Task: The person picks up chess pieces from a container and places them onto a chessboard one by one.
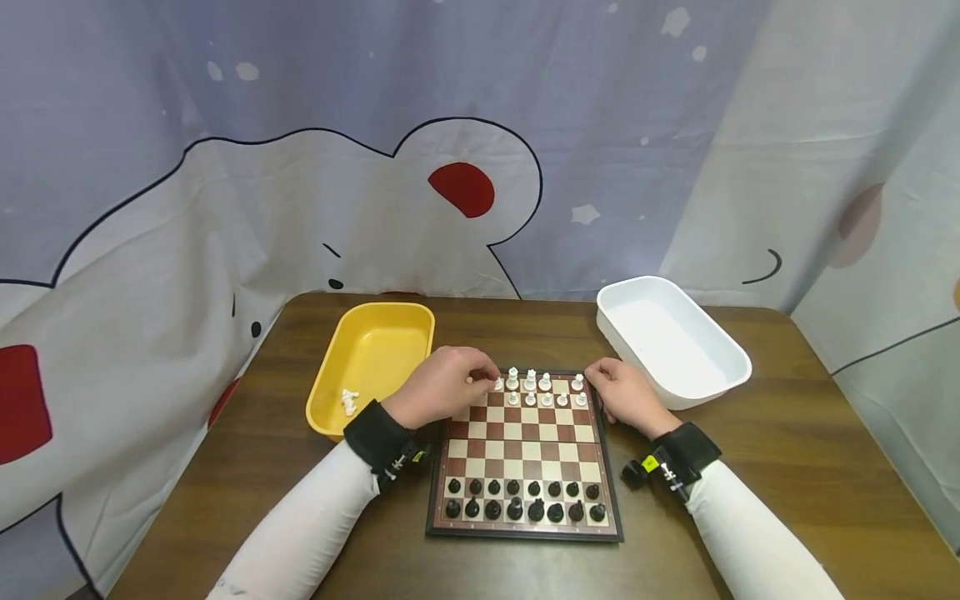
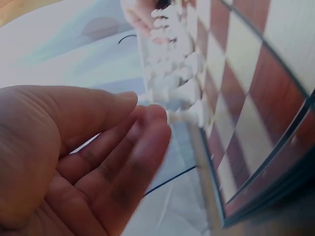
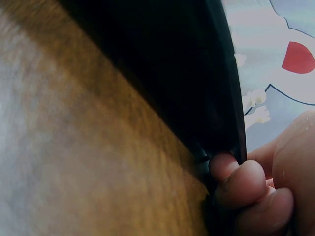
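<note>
Left hand [image 1: 448, 387]: From where I stand, it is over the far left corner of the chess board [image 1: 517, 431]. The thumb tip and finger tips are close together, right by the white pieces [image 1: 530, 381]. I can't tell if they pinch one.
Right hand [image 1: 628, 396]: Its fingers are curled and hold the edge of the board at the far right corner.
Chess board: It lies flat on the brown table [image 1: 795, 433], between the two hands, with red-brown and cream squares.
White pieces: They stand in two rows on the far side. The left hand hides part of that side.
Black pieces [image 1: 514, 509]: They stand in two full rows on the near side, eight in each.
Yellow tub [image 1: 378, 350]: It sits left of the board. A few loose white pieces [image 1: 349, 403] lie in a little bunch inside.
White tub [image 1: 675, 342]: It sits just past the right hand, turned a bit sideways.
Sleeves [image 1: 300, 525]: Both are white, with black bands [image 1: 377, 437] at the wrists.
Curtain [image 1: 600, 150]: It hangs behind the table, with a big bear shape.
</note>
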{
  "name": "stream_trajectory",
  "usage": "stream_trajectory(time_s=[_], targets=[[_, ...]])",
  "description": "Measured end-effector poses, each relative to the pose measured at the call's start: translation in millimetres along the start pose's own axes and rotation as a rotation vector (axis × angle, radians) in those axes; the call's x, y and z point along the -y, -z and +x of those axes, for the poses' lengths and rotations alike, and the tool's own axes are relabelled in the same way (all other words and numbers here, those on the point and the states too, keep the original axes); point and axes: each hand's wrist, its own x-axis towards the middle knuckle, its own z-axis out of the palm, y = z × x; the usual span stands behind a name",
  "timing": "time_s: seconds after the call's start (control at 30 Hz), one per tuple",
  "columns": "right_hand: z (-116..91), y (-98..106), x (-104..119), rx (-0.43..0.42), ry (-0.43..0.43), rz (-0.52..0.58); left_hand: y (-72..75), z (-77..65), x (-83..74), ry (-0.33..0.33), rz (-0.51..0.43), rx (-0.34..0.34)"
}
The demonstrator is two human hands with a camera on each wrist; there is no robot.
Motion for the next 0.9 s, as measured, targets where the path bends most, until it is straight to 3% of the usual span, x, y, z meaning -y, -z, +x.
stream_trajectory(time_s=[0.2, 0.43, 0.7, 0.9], targets=[[-0.3, -0.9, 0.6, 0.004, 0.008, -0.008, 18.7, -6.9, 7.0, 0.073, 0.029, -0.033], [0.5, -0.6, 0.0, 0.004, 0.0, -0.01, 51.8, -19.9, 20.2, 0.176, 0.021, -0.044], [0.4, 0.6, -1.2, 0.002, -0.004, -0.01, 79.4, -29.7, 42.6, 0.198, 0.067, -0.078], [-0.2, 0.7, 0.8, -0.002, 0.006, -0.005, 95.3, -39.7, 61.2, 0.269, 0.09, -0.034]])
